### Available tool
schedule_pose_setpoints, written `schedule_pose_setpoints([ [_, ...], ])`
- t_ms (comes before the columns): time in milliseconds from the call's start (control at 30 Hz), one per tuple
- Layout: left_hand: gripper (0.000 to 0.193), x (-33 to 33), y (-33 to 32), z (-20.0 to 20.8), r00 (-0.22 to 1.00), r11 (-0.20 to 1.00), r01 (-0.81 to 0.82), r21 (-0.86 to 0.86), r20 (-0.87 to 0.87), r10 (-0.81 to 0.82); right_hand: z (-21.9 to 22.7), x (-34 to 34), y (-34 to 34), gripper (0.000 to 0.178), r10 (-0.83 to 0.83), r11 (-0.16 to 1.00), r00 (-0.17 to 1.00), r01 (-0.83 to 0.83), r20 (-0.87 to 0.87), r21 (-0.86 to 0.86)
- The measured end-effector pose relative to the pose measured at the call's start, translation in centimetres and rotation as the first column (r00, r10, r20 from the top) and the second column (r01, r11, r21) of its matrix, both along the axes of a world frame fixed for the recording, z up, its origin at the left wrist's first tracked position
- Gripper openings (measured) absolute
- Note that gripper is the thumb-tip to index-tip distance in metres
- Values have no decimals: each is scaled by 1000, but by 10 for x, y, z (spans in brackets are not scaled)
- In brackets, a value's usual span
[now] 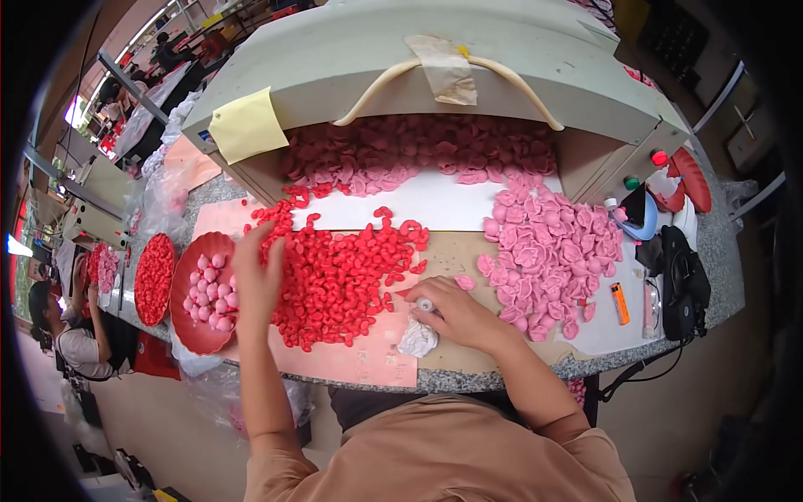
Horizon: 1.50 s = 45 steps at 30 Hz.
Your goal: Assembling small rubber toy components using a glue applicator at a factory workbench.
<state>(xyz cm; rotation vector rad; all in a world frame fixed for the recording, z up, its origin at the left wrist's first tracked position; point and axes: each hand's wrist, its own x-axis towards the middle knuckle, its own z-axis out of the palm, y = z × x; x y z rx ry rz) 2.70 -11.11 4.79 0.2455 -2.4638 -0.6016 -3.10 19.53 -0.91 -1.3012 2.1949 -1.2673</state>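
My left hand (257, 272) is raised over the left edge of a heap of small curved red pieces (335, 284), thumb apart from the fingers. I see nothing in it. Right beside it stands a red scalloped bowl (188, 314) with pink balls (213, 293) inside. My right hand (458, 311) is closed round a small white bottle (425, 304) at the front middle of the table. A crumpled white tissue (417, 340) lies under that hand. One pink petal-shaped piece (464, 282) sits just beyond its knuckles, and a large pile of pink cupped pieces (548, 251) spreads to its right.
A grey box-like machine (502, 67) arches over more pink pieces at the back. Far left is a second dish (155, 280) of red pieces. An orange lighter (620, 303), a black pouch (684, 276) and a blue bowl (642, 219) lie right. Another person (88, 339) works at far left.
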Motion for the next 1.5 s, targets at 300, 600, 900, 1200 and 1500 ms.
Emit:
schedule_pose_setpoints([
  [300, 33, -158, 148, -27, 755, 754, 643, 138, 56, -654, 9, 2, -7, 34, -129, 982, 991, 134, 40, -133],
  [600, 21, -200, 176, -67, 822, 828, 559, -50, 169, -544, -9, 8, -6, 24, -162, 753, 880, 402, 446, -521],
  [900, 26, -87, 112, 14, 926, 289, 297, 910, -201, -320, -12, -5, -15, 15, -390, 857, 895, 439, 218, -268],
  [1200, 19, -46, 68, -10, 768, -400, 548, 735, -631, -108, -5, -4, -21, 10, -473, 849, 839, 516, 270, -115],
  [1500, 31, -43, 76, -20, 879, -369, 396, 841, -463, -112, 0, -13, -36, 21, -439, 891, 860, 454, -259, -3],
])
